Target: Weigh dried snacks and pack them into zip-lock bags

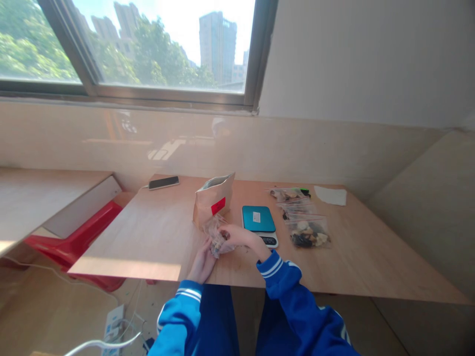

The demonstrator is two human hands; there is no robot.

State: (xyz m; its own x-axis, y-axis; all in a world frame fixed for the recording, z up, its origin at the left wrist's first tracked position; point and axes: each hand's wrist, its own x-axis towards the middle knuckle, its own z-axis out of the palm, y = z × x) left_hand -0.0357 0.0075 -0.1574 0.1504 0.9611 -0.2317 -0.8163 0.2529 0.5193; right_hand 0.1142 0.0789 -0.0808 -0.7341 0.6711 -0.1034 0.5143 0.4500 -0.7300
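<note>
A crumpled clear plastic bag (215, 229) with small dark pieces inside lies near the table's front edge. My left hand (202, 261) grips its lower left side. From the right, my right hand (234, 236) reaches to the bag's mouth with curled fingers; its fingertips are partly hidden, and what they pinch is too small to make out. Just behind the bag stands an open brown paper pouch (208, 202) with a red label. To the right of it is a kitchen scale (259, 218) with a teal top, its display partly behind my right wrist.
Several zip bags (309, 234) of dark and pale dried pieces lie right of the scale, a green-tipped black item (304, 191) by the farthest. A white sheet (330, 195) is at the back right, a phone (164, 183) at the back left. A red stool (85, 237) stands left of the table.
</note>
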